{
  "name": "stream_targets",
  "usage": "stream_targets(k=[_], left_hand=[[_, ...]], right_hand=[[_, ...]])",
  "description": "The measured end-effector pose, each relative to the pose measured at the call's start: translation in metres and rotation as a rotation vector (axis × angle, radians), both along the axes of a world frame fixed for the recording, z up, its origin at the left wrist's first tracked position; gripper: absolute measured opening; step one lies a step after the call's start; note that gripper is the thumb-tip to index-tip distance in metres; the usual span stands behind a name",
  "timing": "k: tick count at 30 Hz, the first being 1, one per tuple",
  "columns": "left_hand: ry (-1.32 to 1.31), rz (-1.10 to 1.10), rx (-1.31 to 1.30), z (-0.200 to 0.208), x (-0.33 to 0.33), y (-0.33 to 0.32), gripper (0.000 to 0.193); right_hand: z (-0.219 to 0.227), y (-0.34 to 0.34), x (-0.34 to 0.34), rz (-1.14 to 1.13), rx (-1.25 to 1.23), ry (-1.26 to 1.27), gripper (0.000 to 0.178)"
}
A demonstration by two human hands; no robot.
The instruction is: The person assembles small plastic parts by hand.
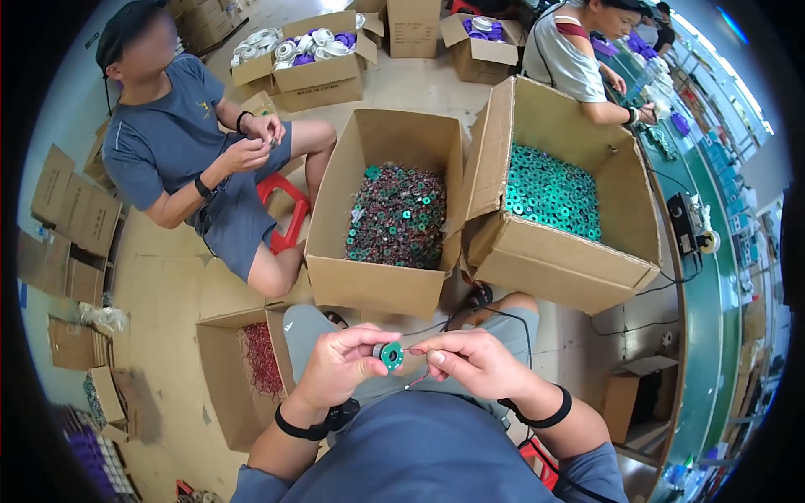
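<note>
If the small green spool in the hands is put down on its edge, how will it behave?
The spool looks round, so it may roll. The left hand pinches it with fingertips, so it is probably light. The thin wire sags and seems floppy.

The left hand (340, 369) pinches a small green coil bobbin (391, 355); the right hand (474, 362) grips its thin red wire (417, 380) just beside it; ahead, an open cardboard box (377, 281) holds wound coils.

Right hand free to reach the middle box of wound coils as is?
Probably not right now: the right hand is pinching a wire at the green spool held by the left hand. The open box sits just ahead, with nothing between.
</note>
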State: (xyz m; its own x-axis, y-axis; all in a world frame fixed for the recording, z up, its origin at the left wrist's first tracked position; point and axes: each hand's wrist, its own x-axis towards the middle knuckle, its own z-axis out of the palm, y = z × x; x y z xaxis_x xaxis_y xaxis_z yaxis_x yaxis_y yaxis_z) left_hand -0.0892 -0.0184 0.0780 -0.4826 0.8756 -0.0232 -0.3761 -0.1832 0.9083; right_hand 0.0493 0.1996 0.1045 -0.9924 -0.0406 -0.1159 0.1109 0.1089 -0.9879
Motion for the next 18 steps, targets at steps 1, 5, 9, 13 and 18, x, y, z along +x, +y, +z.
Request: stream_targets(k=[1, 5, 9, 13, 18], left_hand=[[-0.022, 0.01, 0.013, -0.001, 0.0, -0.001, 0.039], [-0.013, 0.021, 0.049, -0.002, 0.003, -0.005, 0.04], [-0.022, 0.028, 0.03, -0.002, 0.004, -0.008, 0.041], [0.021, -0.011, -0.099, 0.0, 0.003, -0.011, 0.039], [0.057, 0.006, -0.134, -0.004, 0.001, -0.003, 0.037]], right_hand=[[-0.001, -0.002, 0.0, 0.003, -0.004, -0.003, 0.028], [0.002, -0.007, 0.0, -0.01, 0.0, 0.01, 0.026], [0.0, -0.012, -0.003, -0.049, 0.406, 0.321, 0.017], [0.009, -0.013, -0.008, 0.025, 0.519, 0.405, 0.01], [0.004, -0.016, -0.003, 0.151, 0.748, 0.416, 0.011]])
